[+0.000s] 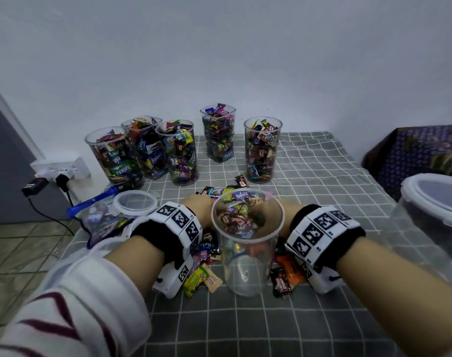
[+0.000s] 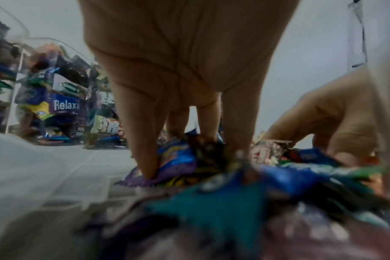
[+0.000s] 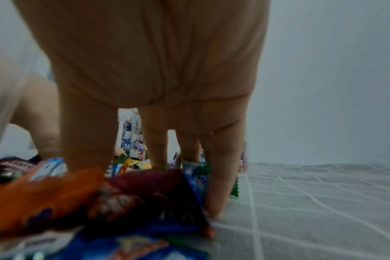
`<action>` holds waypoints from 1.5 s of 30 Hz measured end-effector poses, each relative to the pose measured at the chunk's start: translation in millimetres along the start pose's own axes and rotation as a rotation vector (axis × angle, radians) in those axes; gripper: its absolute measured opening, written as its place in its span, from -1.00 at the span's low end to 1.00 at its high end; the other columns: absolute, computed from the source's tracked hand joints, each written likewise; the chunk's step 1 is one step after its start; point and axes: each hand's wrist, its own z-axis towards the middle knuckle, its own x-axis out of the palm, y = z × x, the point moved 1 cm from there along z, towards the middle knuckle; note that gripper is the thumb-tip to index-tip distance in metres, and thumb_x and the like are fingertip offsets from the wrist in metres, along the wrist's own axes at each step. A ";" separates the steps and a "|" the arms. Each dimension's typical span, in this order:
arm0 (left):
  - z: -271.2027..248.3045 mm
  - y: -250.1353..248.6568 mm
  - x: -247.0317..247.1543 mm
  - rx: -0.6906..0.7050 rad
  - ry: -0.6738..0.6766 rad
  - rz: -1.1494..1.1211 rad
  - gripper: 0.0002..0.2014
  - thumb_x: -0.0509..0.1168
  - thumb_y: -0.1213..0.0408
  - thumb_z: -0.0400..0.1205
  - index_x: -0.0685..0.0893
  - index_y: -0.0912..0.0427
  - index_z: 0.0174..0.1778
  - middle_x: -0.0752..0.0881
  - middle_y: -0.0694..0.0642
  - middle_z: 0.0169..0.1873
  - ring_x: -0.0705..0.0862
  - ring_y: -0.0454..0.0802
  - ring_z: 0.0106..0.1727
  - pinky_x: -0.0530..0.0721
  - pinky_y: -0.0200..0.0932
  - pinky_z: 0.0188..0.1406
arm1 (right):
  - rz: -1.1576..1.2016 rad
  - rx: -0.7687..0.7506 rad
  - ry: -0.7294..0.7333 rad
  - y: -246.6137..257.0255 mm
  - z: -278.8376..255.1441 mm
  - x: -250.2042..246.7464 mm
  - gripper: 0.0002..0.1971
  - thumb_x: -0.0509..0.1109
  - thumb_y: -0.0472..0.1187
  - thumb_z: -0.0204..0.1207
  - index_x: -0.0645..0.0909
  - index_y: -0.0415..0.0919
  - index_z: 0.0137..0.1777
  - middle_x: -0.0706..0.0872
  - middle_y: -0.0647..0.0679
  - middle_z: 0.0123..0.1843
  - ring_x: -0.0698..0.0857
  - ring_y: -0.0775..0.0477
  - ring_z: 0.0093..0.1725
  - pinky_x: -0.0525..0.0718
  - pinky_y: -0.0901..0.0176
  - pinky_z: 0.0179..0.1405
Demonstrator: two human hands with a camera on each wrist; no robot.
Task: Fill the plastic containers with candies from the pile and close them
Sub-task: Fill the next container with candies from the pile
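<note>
A clear plastic container [image 1: 246,253] stands open in the middle of the checked cloth, and its bottom looks empty. The candy pile [image 1: 212,191] lies behind and around it. My left hand [image 1: 194,206] is down on the pile just left of the container. In the left wrist view its fingers [image 2: 145,140] point straight down, with the tips pressing into wrappers [image 2: 178,158]. My right hand [image 1: 288,210] is on the right side of the pile. Its fingers [image 3: 220,176] also stand on candies [image 3: 145,190], and the little finger touches the cloth. Neither hand lifts a candy.
Several filled, lidless containers [image 1: 179,153] stand along the wall at the back. A round clear lid [image 1: 135,203] and a bag with a blue zip [image 1: 101,217] lie at the left edge. A lidded container [image 1: 436,204] looms at the right. A wall socket [image 1: 60,171] with plugs is at the far left.
</note>
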 end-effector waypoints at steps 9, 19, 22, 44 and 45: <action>-23.5 -0.7 -6.4 0.040 -0.136 -0.120 -0.83 0.34 0.12 0.57 0.76 0.05 0.00 0.73 0.13 0.04 0.66 0.13 0.10 0.62 -0.09 0.02 | -0.080 0.018 -0.076 5.0 -9.4 -8.2 -0.74 0.22 -0.24 0.61 0.61 -0.18 0.25 0.67 -0.19 0.22 0.64 -0.22 0.18 0.62 0.05 0.19; -42.5 6.5 -13.2 0.008 -0.365 -0.394 -0.91 0.42 0.21 0.53 0.78 0.14 -0.17 0.76 0.09 -0.19 0.67 0.04 -0.10 0.57 -0.14 -0.20 | 0.179 -0.016 -0.266 -2.9 -28.6 -19.0 -0.80 0.36 -0.26 0.53 0.57 -0.07 -0.33 0.65 0.00 -0.24 0.63 -0.07 -0.13 0.59 0.14 -0.09; -55.8 7.2 -23.5 0.048 -0.478 -0.533 -0.89 0.45 0.20 0.53 0.77 0.16 -0.24 0.68 -0.01 -0.36 0.63 -0.08 -0.26 0.51 -0.23 -0.33 | 0.333 -0.033 -0.375 -7.8 -35.3 -27.4 -0.94 0.36 -0.36 0.52 0.67 -0.30 -0.14 0.73 -0.20 -0.06 0.71 -0.16 -0.07 0.73 -0.05 -0.03; -112.8 4.2 -60.4 0.217 -0.746 -1.071 -0.87 0.46 0.35 0.49 0.71 0.06 -0.33 0.73 -0.01 -0.31 0.67 -0.16 -0.25 0.62 -0.38 -0.20 | 0.277 -0.507 -0.905 48.5 -103.2 -34.3 -0.97 0.40 -0.30 0.38 0.67 -0.24 -0.23 0.57 0.09 -0.24 0.49 0.19 -0.20 0.40 0.57 -0.13; -114.5 3.3 -61.5 0.226 -0.747 -1.077 -0.87 0.45 0.36 0.49 0.70 0.07 -0.33 0.73 -0.02 -0.31 0.67 -0.18 -0.26 0.63 -0.42 -0.21 | 0.267 -0.515 -0.899 47.9 -102.9 -31.4 -0.95 0.37 -0.30 0.36 0.66 -0.25 -0.25 0.57 0.09 -0.24 0.48 0.17 -0.19 0.39 0.58 -0.12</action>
